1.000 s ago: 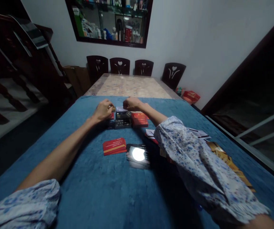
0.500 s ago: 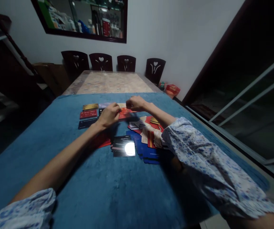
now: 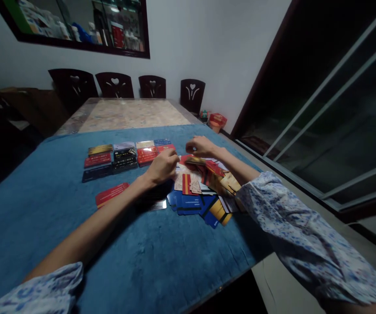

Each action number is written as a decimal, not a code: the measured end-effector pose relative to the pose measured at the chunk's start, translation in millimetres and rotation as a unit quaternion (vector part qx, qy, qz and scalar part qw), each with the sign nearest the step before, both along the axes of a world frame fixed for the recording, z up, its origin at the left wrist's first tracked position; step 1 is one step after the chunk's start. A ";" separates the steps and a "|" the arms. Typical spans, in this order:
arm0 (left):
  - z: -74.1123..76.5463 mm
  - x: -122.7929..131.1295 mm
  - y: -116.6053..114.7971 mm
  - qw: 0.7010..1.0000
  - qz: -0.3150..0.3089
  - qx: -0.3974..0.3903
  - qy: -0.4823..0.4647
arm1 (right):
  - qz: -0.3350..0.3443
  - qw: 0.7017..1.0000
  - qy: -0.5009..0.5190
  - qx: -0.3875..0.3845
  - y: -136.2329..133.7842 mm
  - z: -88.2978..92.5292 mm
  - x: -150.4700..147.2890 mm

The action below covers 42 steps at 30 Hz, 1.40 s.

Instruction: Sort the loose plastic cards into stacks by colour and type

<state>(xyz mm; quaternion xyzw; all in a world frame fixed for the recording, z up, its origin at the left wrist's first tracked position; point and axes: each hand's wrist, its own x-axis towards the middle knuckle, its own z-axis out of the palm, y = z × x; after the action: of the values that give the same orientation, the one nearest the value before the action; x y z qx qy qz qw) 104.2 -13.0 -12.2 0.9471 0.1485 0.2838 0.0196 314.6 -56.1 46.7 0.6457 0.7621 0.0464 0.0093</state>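
My left hand (image 3: 164, 166) hovers by the left edge of a loose heap of cards, its fingers curled into a pinch; whatever they hold is too small to make out. Over the heap's far side is my right hand (image 3: 201, 146), fingers bent and thumb drawn in, contents hidden. Just below it lies a gold card (image 3: 195, 161). The heap also has a red-and-gold striped card (image 3: 186, 184) and blue cards (image 3: 189, 203). Beyond my left hand, sorted cards lie in neat rows, among them a gold card stack (image 3: 100, 149), black cards (image 3: 124, 164) and red cards (image 3: 147, 156).
Red cards (image 3: 111, 195) lie beside my left forearm, and a silver-edged card (image 3: 158, 204) is partly under it. A blue cloth (image 3: 148, 266) covers the table's near part. Dark chairs (image 3: 192, 93) line the far end; a sliding door (image 3: 325, 131) is at right.
The view has swung right. Both hands have moved from the card rows to the loose heap, my right hand ending over its far side. The rows are now more exposed.
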 end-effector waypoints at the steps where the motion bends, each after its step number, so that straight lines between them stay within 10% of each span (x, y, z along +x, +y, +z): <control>1: -1.4 5.6 -3.1 1.000 -0.007 0.005 0.004 | -0.001 1.000 0.004 0.001 -4.7 -1.9 6.2; 26: -7.9 98.4 -80.7 0.980 -0.141 0.003 0.139 | -0.068 0.992 0.043 0.096 -167.7 -77.2 123.2; 42: -15.5 99.3 -81.9 0.976 -0.164 -0.013 0.141 | -0.035 0.985 0.159 -0.053 -226.1 -84.0 127.9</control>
<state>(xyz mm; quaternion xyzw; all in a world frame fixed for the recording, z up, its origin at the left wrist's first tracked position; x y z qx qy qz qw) 203.6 -94.9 -27.7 0.9887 -0.0042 0.1383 0.0568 442.4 -282.3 -37.3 0.6699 0.7320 -0.0976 -0.0767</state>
